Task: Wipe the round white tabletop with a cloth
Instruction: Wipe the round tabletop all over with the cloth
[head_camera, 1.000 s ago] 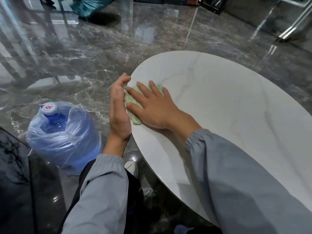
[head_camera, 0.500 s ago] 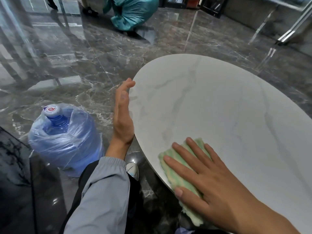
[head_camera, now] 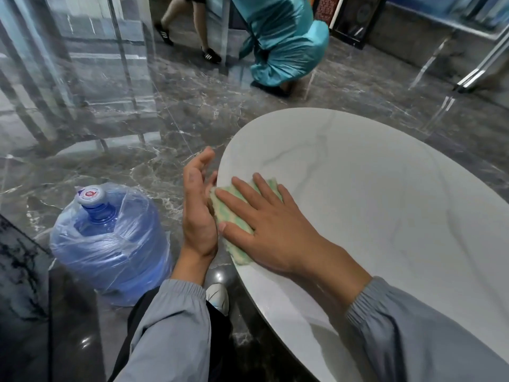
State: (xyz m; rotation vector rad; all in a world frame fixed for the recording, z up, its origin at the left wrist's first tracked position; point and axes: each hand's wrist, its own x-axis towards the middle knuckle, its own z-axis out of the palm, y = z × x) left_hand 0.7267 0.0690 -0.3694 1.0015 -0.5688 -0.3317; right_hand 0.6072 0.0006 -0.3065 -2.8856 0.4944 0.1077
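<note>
While the right grip (head_camera: 275,230) lies palm-down on the cloth (head_camera: 232,217), its fingers are spread and straight, pressing rather than pinching. The cloth is green-and-yellow, folded, mostly under that grip. It sits on the worktop (head_camera: 371,202) right at the rim, on the right grip's thumb side. Its near corner pokes out below the thumb and its far corner shows past the fingertips. One edge hangs slightly over the rim.

The left grip (head_camera: 198,216) is off the worktop, just beside the rim, held edge-on with the palm facing the right grip. Its fingers are straight to lightly bent and close together, holding nothing. It sits right against the cloth's overhanging edge; actual contact can't be confirmed.

Grey sleeves (head_camera: 427,326) cover both arms down to the wrists. The worktop is round and white with faint grey veins, running out beyond the right grip.

A blue water jug (head_camera: 110,244) wrapped in clear plastic stands upright on the dark marble floor (head_camera: 137,133), outboard of the left grip. A white shoe (head_camera: 217,296) shows below the left wrist. Well beyond both grips is a teal bundle (head_camera: 283,42), with another person's legs (head_camera: 192,26) beside it.
</note>
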